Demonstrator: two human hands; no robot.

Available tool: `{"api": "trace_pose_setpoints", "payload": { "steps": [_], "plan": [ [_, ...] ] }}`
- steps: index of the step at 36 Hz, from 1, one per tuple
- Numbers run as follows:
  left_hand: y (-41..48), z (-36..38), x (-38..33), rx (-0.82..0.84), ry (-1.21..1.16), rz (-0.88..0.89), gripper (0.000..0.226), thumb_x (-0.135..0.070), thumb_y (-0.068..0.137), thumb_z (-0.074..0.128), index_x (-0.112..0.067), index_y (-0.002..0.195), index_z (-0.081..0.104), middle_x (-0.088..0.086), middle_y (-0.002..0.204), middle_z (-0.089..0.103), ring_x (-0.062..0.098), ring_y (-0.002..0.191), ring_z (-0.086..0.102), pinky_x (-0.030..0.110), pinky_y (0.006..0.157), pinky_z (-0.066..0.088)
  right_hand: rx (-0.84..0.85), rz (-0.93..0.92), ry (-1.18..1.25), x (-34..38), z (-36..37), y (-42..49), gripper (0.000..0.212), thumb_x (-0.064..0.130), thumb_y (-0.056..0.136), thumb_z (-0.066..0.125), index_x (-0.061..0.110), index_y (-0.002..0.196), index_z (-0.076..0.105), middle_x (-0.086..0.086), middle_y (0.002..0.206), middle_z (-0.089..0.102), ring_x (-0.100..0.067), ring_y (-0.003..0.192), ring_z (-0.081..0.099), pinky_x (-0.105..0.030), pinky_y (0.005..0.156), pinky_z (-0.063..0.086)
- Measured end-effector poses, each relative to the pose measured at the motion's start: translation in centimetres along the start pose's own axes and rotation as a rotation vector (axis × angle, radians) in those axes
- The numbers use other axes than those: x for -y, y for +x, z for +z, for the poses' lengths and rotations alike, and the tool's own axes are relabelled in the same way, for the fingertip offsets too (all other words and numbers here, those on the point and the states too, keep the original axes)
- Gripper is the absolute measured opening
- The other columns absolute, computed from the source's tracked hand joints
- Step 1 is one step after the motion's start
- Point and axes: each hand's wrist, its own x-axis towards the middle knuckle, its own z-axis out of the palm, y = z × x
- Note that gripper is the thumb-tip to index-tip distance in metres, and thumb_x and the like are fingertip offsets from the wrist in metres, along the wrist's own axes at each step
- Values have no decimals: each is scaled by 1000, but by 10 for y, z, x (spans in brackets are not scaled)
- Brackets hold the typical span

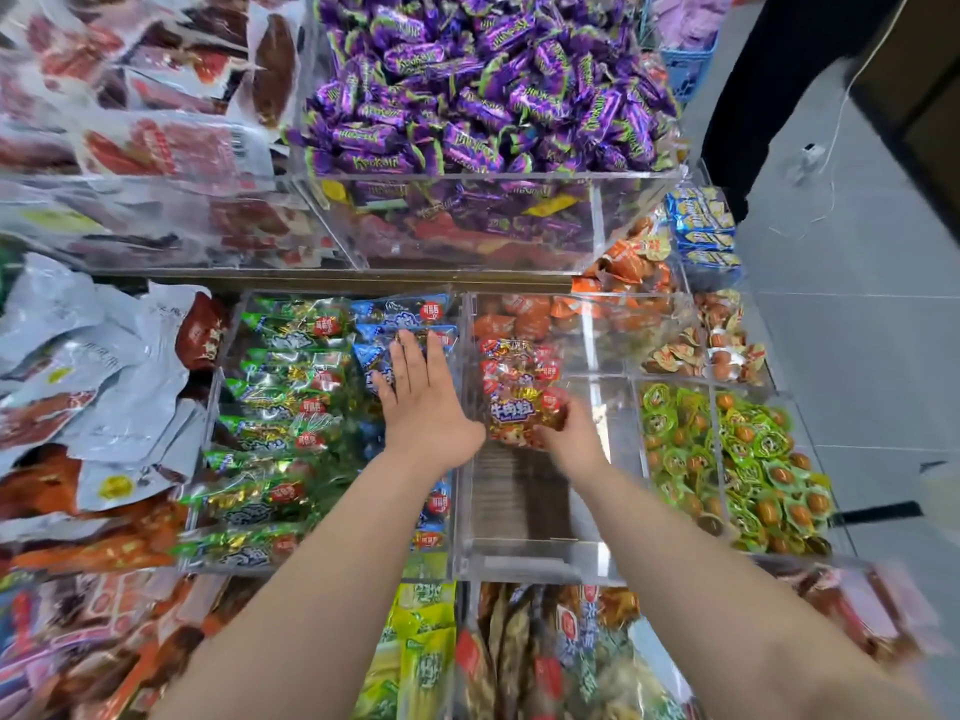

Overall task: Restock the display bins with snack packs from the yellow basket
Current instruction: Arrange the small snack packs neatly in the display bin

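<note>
My left hand (423, 397) lies flat with straight fingers on the blue snack packs (400, 319) in the clear acrylic bin (332, 566) left of centre. My right hand (569, 436) grips a red snack pack (519, 407) at the near end of a short row of red packs (511, 356) in the middle clear bin (540, 558). The near half of that bin shows its bare floor. Green packs (275, 407) fill the left side of the left bin. The yellow basket is out of view.
A bin of purple candies (483, 80) stands above. Bins of green-wrapped eggs (732, 459), orange packs (628, 262) and blue packs (701, 226) lie to the right. Silver and red pouches (93, 366) pile up on the left. A person in dark clothing (769, 96) stands at top right.
</note>
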Motion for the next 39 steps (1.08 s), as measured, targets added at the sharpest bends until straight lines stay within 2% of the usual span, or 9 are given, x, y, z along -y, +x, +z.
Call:
{"api": "trace_pose_setpoints", "payload": {
  "steps": [2,3,6,10,20,28,33,36,39],
  "plan": [
    [0,2,1,-8,8,8,114,-39,81,64,-14,149,-24,12,155,-33,29,143,-30,48,113,-17,-91,-57,-39,2,13,0,63,-2,66,79,10,119,48,-8,116,56,-26,115,52,-8,88,37],
    [1,3,1,-10,7,11,114,-40,81,64,-14,149,-23,13,155,-32,28,143,-30,48,113,-17,-104,-59,-66,1,20,1,84,4,60,86,7,130,40,-10,126,47,-24,121,45,-7,93,31],
    [2,5,2,-18,-13,11,113,-40,81,63,-14,149,-23,13,155,-32,28,143,-30,47,112,-19,-83,24,-138,-7,40,3,134,25,58,90,8,148,-8,-10,154,2,-23,141,7,-27,112,6],
    [3,8,4,-41,-38,27,110,-42,84,61,-14,150,-22,12,155,-32,28,142,-31,47,111,-21,-182,24,-129,-7,54,21,142,35,56,90,13,148,-16,-6,157,-3,-26,143,4,-37,117,5],
    [7,16,10,-43,-96,76,109,-34,83,61,-15,149,-24,8,153,-38,23,139,-38,42,103,-28,-311,-88,-106,-19,72,38,136,33,57,89,9,148,-9,-15,153,8,-28,141,11,-44,117,13],
    [2,13,8,-94,-86,59,114,-49,82,62,-17,150,-23,9,155,-33,23,141,-33,42,107,-25,-78,-59,-126,-21,42,35,152,46,45,91,19,146,-19,-5,155,-4,-21,144,-3,-43,119,6],
    [-8,7,5,-164,-158,72,111,-50,82,63,-15,152,-17,9,158,-27,24,144,-28,41,114,-17,-73,40,-55,-16,22,20,149,47,49,90,19,146,-20,-10,157,-1,-24,145,1,-47,118,11],
    [-21,6,6,-253,-166,131,105,-48,84,63,-16,154,-9,10,159,-23,22,144,-26,38,116,-14,-58,97,43,-11,8,7,138,40,59,88,21,148,-16,-10,157,1,-24,144,10,-44,117,14],
    [-43,11,5,-311,-227,172,84,-40,87,62,-18,154,15,11,162,-6,20,146,-21,36,118,-7,-46,93,26,-1,-7,-6,95,31,77,77,10,148,18,-15,147,35,-27,131,40,-36,109,34]
  ]
}}
